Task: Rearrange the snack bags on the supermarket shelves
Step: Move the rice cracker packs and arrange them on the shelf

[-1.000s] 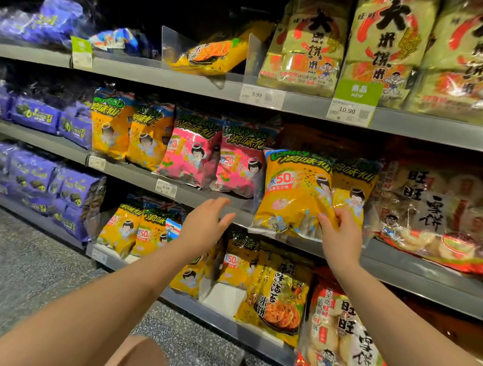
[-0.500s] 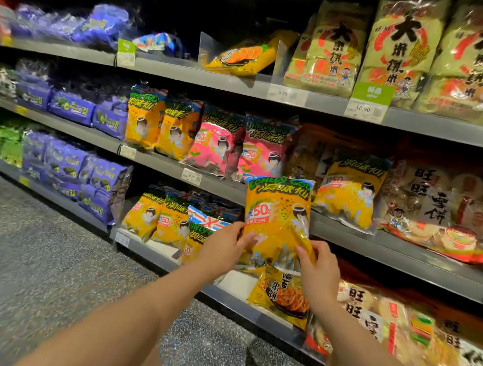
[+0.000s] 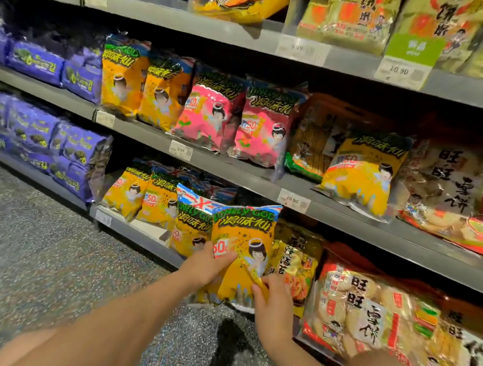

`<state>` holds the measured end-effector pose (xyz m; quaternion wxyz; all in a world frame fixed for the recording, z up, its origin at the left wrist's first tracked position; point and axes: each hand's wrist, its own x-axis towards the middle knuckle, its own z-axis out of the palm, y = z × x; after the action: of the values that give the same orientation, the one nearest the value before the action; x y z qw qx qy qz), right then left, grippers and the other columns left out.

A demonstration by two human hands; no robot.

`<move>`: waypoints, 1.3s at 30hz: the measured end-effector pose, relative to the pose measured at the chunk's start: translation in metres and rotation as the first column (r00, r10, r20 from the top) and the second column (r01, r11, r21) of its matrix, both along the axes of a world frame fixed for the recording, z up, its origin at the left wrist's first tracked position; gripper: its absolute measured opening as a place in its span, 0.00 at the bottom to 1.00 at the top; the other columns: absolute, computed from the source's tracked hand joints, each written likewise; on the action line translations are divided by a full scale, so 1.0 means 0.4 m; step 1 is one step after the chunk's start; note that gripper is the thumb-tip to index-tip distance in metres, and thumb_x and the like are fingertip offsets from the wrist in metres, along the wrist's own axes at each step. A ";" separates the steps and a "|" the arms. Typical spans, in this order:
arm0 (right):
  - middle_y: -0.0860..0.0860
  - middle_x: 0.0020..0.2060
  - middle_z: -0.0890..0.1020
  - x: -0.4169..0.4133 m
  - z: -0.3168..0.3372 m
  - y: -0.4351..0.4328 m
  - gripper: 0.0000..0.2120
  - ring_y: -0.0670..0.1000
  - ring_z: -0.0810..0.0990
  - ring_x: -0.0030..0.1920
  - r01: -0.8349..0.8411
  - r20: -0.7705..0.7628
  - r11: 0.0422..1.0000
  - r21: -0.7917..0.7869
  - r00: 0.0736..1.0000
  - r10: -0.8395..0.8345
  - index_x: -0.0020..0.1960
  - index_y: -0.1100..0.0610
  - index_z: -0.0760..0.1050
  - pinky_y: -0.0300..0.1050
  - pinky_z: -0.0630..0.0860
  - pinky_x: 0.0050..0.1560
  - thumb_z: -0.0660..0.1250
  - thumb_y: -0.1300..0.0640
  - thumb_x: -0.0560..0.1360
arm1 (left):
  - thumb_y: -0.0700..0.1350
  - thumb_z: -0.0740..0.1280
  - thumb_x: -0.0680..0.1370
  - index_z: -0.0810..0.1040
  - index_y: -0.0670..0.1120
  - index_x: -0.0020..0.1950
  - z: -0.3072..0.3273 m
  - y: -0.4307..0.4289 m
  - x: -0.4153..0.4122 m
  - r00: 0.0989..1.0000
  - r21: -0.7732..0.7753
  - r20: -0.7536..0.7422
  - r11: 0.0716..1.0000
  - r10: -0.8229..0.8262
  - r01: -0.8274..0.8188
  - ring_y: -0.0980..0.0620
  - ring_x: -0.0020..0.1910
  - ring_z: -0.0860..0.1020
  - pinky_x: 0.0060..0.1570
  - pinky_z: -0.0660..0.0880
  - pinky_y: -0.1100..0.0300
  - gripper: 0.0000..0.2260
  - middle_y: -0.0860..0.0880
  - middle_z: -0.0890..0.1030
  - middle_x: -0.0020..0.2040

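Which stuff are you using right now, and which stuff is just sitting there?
In the job: yellow snack bag, held by the left hand and right hand; matching yellow bags on the bottom shelf.

Just there: purple bags, pink bags, price tag, speckled floor.
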<state>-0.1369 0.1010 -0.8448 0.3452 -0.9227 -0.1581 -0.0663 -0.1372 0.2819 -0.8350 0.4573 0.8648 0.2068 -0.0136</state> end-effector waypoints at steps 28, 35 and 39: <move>0.53 0.60 0.78 0.381 -0.358 0.137 0.19 0.55 0.76 0.60 0.024 -0.404 1.000 0.018 0.915 -0.014 0.70 0.53 0.68 0.42 0.69 0.54 0.57 0.61 0.80 | 0.60 0.66 0.74 0.46 0.50 0.77 -0.319 0.004 0.365 0.997 0.165 0.082 0.986 -0.003 -0.011 0.42 0.71 0.63 0.66 0.65 0.50 0.41 0.42 0.61 0.74; 0.51 0.78 0.53 0.426 -0.381 0.141 0.28 0.51 0.52 0.77 -0.056 -0.553 0.998 -0.043 0.833 0.023 0.78 0.54 0.54 0.42 0.51 0.74 0.59 0.61 0.80 | 0.57 0.66 0.75 0.47 0.51 0.77 -0.314 -0.020 0.404 0.992 0.368 0.007 0.922 0.127 -0.121 0.37 0.70 0.58 0.64 0.64 0.47 0.38 0.39 0.55 0.73; 0.52 0.78 0.50 0.429 -0.401 0.113 0.31 0.51 0.49 0.78 -0.100 -0.566 0.994 -0.039 0.822 0.061 0.78 0.54 0.51 0.40 0.48 0.73 0.62 0.58 0.79 | 0.57 0.68 0.73 0.49 0.52 0.77 -0.317 -0.028 0.399 0.988 0.388 0.040 0.909 0.151 -0.155 0.40 0.59 0.68 0.55 0.72 0.48 0.39 0.42 0.62 0.62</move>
<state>0.0345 0.1464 -1.0051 0.3479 -0.9046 -0.0900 0.2292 0.0223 0.2708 -0.9616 0.2768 0.9196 0.2703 0.0678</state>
